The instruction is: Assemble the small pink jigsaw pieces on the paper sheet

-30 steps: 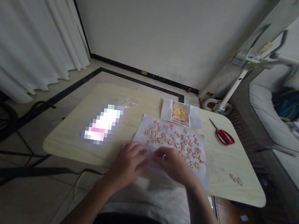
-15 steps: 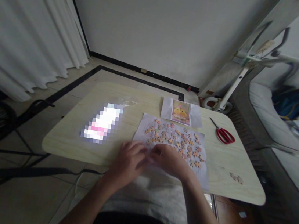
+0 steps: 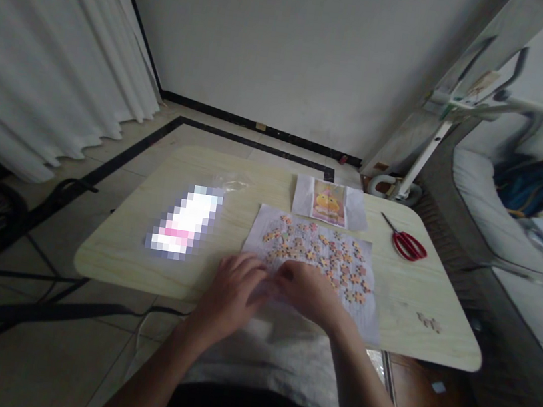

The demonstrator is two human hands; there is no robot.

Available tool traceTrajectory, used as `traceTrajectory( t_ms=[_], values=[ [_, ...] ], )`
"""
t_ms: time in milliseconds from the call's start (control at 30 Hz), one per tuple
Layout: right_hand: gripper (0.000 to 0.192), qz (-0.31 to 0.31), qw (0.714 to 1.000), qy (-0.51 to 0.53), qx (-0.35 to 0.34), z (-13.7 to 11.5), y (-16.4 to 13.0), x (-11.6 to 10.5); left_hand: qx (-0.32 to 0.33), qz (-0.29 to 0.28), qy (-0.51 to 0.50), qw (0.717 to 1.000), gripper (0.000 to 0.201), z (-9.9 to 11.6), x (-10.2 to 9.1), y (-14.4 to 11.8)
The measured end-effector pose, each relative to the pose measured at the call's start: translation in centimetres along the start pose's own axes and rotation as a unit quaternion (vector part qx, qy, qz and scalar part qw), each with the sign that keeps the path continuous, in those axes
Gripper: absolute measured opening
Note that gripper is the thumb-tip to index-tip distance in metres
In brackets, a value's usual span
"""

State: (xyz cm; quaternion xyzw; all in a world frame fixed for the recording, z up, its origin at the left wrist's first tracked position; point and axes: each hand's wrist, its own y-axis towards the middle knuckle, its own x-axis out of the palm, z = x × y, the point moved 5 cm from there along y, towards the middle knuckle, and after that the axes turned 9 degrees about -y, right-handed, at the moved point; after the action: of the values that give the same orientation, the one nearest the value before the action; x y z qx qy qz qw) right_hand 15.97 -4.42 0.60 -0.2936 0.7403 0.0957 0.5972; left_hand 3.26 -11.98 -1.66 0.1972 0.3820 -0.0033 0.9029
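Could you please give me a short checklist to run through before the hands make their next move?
1. Hands over the work: ok; left hand and right hand are close together at the near-left part of the sheet.
2. Piece held in the fingers: cannot tell; the grasp is hidden.
3. Printed picture uncovered: ok, just beyond the sheet.
4. Scissors off the sheet: ok, to its right.
5. All puzzle pieces on the sheet: not ok; what looks like a small cluster lies on the table.
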Motion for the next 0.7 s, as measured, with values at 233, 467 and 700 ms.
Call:
traceTrajectory(
  t_ms=[233, 467, 700],
  values=[
    [0.011, 0.004, 1.0, -0.017, 0.003, 0.0, 0.1, 0.7, -0.007, -0.01, 0.01, 1.0, 0.013, 0.4, -0.2, 0.2],
    [0.012, 0.072, 0.996, 0.045, 0.04, 1.6, -1.0, -1.1, 0.008, -0.017, 0.025, 1.0, 0.015, 0.5, -0.2, 0.1],
    [0.013, 0.087, 0.994, 0.044, 0.049, 3.7, -4.9, -0.7, 0.02, -0.007, 0.022, 1.0, 0.016, 0.5, -0.3, 0.0]
  ],
)
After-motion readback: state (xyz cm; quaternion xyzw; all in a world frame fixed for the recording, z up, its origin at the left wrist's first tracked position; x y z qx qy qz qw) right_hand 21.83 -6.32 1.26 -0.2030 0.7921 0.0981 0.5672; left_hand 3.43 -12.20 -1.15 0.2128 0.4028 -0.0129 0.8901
